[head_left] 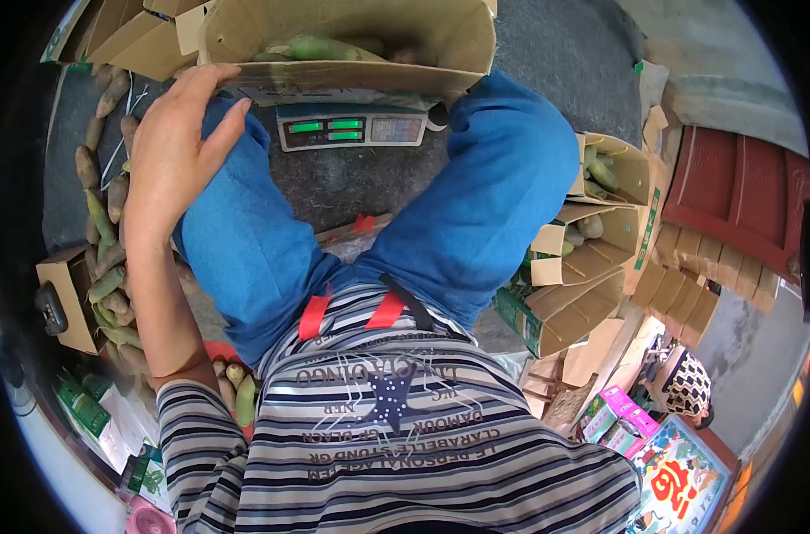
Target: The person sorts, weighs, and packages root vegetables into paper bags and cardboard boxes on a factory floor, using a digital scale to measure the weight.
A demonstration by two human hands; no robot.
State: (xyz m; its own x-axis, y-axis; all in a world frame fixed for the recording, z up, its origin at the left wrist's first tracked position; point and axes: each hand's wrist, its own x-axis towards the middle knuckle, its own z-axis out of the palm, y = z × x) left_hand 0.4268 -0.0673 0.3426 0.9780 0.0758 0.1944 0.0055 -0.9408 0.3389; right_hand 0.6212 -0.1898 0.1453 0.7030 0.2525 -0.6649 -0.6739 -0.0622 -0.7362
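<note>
Between my knees stands a cardboard box (351, 82), with long green vegetables that look like radishes (325, 48) lying inside. My left hand (178, 129) is at the box's near left corner. Its fingers hook over the rim, while the thumb stays apart on the near side, above my left knee. Below the near wall of the box, a digital scale (351, 130) shows lit green displays; whether the box rests on it is partly hidden. My right hand is out of view.
A long pile of soil-covered vegetables (109, 258) runs down the left side, beside a small carton (67, 298). On the right, several open cartons (592, 303) hold more green vegetables. A bent-over person (681, 383) is farther right, near stacked brown boxes (681, 298).
</note>
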